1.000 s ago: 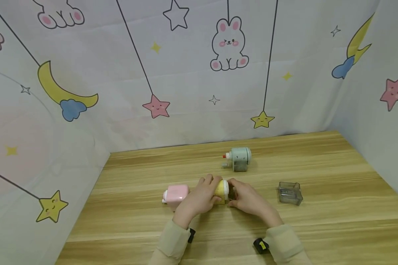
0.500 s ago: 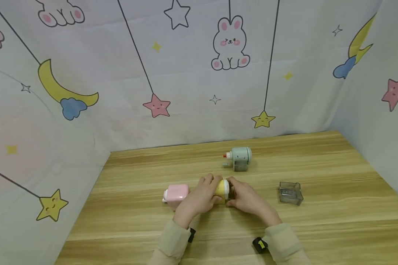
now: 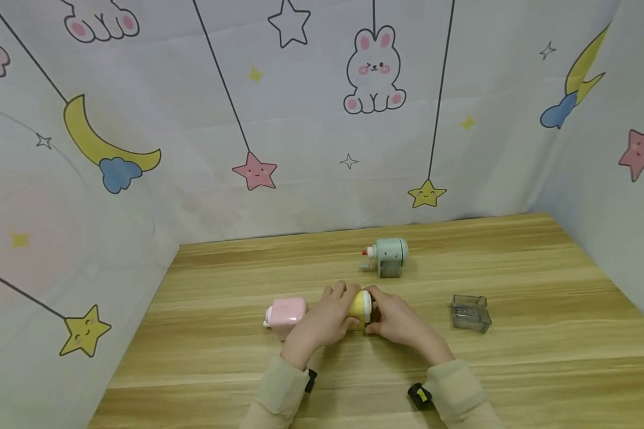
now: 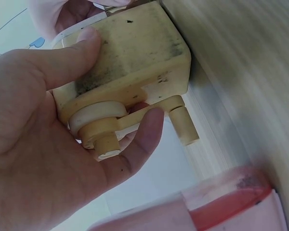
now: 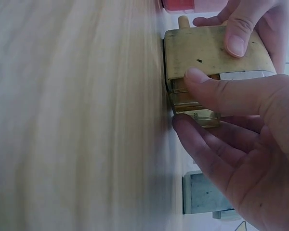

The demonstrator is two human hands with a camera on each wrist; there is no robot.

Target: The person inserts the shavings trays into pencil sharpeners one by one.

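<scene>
A yellow crank pencil sharpener (image 3: pixel 358 307) lies on the table, and my left hand (image 3: pixel 326 319) grips its body from the left. In the left wrist view, the thumb presses one side of the sharpener (image 4: pixel 135 53) and the fingers curl by its crank handle (image 4: pixel 183 120). My right hand (image 3: pixel 399 320) pinches the see-through shavings drawer (image 5: pixel 197 114) between thumb and fingers at the sharpener's right end. That drawer sits partly inside the body, with its outer part sticking out. Dark smudges mark the yellow casing.
Left of the hands stands a pink sharpener (image 3: pixel 288 314), close to the left wrist. A pale green sharpener (image 3: pixel 390 256) lies behind them. To the right is a loose grey see-through drawer (image 3: pixel 470 313) on the wooden table (image 3: pixel 542 286). A patterned curtain (image 3: pixel 311 196) borders the back.
My right hand has shifted slightly left, and the drawer has slid further into the yellow sharpener. The left hand keeps its grip in place.
</scene>
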